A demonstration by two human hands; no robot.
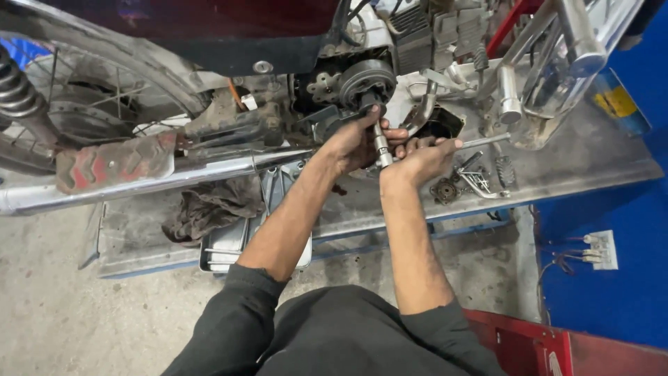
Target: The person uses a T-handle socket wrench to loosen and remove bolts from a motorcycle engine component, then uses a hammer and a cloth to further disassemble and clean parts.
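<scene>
A motorcycle stands on a grey metal lift platform (591,157), its engine side open with a round clutch assembly (367,80) showing. My left hand (356,143) grips the shaft of a socket wrench (381,143) that runs up to the clutch centre. My right hand (426,159) is closed around the wrench's long steel handle (487,141), which sticks out to the right. Both forearms are bare and both hands are greasy.
A chrome exhaust pipe (139,182) runs along the left, with a red footpeg (115,166) above it. A dirty rag (209,209) and a metal tray (233,247) lie on the platform. Loose gears and parts (459,184) sit right of my hands. A red toolbox (557,348) is at the lower right.
</scene>
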